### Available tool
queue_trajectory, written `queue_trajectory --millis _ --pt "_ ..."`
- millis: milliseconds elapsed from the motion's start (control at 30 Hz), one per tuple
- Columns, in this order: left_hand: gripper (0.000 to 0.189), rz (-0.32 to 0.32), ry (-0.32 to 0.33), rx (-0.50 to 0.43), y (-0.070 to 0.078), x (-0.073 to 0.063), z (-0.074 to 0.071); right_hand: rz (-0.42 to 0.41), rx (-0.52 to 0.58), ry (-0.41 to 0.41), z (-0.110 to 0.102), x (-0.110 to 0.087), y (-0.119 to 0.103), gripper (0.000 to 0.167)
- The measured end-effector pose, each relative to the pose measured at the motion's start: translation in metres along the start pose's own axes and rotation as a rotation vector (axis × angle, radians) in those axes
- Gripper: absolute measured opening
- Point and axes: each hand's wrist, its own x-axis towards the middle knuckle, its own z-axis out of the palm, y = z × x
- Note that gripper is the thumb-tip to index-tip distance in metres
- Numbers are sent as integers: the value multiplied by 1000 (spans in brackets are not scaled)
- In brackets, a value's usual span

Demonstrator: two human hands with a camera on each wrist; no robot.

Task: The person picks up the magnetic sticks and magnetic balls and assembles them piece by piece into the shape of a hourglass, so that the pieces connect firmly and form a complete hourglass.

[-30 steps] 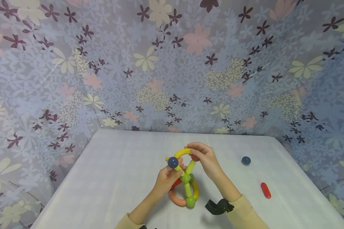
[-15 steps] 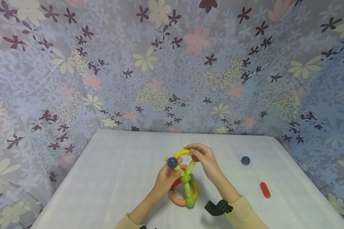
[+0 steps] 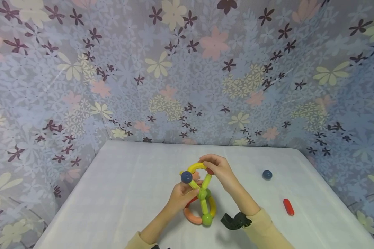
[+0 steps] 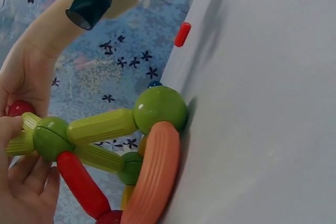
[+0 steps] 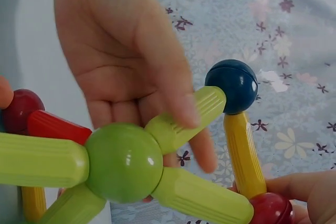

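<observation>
A built figure of magnetic sticks and balls stands on the table, round a middle green ball (image 5: pixel 124 162). My left hand (image 3: pixel 181 197) pinches a yellow-green stick (image 5: pixel 186 116) between thumb and fingers. That stick carries a navy ball (image 3: pixel 186 177) at the upper left. From it a curved yellow stick (image 3: pixel 195 166) arches to a red ball (image 5: pixel 271 209), which my right hand (image 3: pixel 219 168) grips where the two meet. Below, a green ball (image 4: pixel 160 109), an orange curved stick (image 4: pixel 152 174) and a red stick (image 4: pixel 83 184) form the base.
A loose navy ball (image 3: pixel 267 175) and a loose red stick (image 3: pixel 288 206) lie on the white table (image 3: pixel 127 186), right of the figure. A flowered cloth (image 3: pixel 187 86) hangs behind the table. A black strap piece (image 3: pixel 236 221) sticks out from the right wrist.
The right hand, the red ball and the upper part of the figure have shifted slightly left. The left hand and the base stay almost still.
</observation>
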Motion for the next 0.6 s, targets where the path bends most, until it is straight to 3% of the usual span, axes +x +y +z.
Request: queue_trajectory --millis 200,367,600 --pt "55 -51 -63 76 -6 0 2 -1 -54 -22 0 1 -4 24" --pt "50 -58 -78 63 -8 0 2 -5 -81 -37 -1 3 -5 25" --pt "45 -50 -43 60 -10 2 2 32 -5 96 -5 -3 1 33"
